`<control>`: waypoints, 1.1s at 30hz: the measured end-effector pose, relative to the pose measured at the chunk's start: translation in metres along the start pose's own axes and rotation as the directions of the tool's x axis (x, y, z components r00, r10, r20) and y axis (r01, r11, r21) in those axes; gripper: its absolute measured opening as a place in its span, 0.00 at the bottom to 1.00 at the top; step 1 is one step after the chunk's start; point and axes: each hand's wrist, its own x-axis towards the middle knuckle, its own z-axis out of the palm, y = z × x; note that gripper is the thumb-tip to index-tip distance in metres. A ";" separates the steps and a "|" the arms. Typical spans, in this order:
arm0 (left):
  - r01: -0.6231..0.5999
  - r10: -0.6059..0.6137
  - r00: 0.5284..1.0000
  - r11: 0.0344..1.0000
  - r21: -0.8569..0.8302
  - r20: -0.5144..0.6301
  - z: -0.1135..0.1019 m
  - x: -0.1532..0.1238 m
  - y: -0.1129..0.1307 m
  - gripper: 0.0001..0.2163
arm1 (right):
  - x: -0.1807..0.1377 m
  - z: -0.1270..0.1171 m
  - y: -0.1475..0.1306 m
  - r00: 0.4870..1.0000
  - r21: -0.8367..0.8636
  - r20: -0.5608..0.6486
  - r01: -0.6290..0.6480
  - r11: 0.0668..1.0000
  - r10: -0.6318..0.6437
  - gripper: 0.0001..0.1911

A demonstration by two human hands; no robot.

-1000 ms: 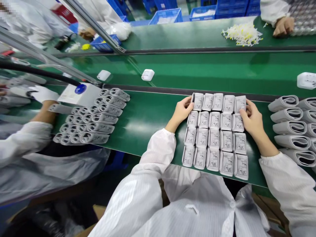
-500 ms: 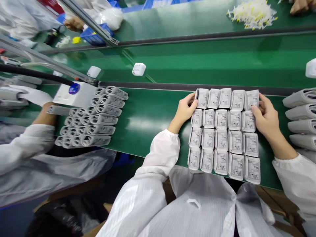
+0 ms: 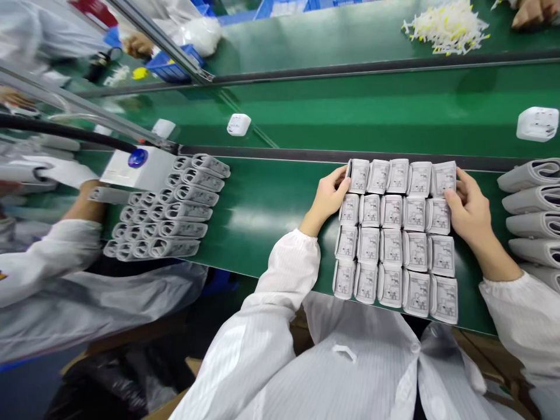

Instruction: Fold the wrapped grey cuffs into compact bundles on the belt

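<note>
L hand (image 3: 326, 198) half-open, fingers curved, touching L end of top row of printed grey packets (image 3: 396, 233); no firm grip seen. R hand (image 3: 468, 216) likewise half-open, fingers against R end of top two rows. Packets in 5 x 4 block, flat on green conveyor belt (image 3: 262, 216); rolled grey cuffs (image 3: 531, 210) near, to R.

This is a factory assembly floor, shown by long parallel green conveyor belts (image 3: 266, 213), workers in white striped smocks (image 3: 289, 274), and blue plastic crates (image 3: 175, 65) alongside the line.
</note>
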 end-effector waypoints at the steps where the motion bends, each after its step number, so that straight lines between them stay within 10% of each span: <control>1: -0.004 0.004 1.000 1.000 -0.002 -0.002 0.000 0.000 0.000 0.31 | 0.000 0.000 0.001 1.000 0.006 -0.001 0.004 1.000 -0.004 0.40; 33: -0.036 0.035 0.999 0.998 0.057 0.024 -0.003 0.003 -0.009 0.38 | 0.004 -0.001 -0.006 0.999 0.006 0.041 0.006 1.000 -0.006 0.44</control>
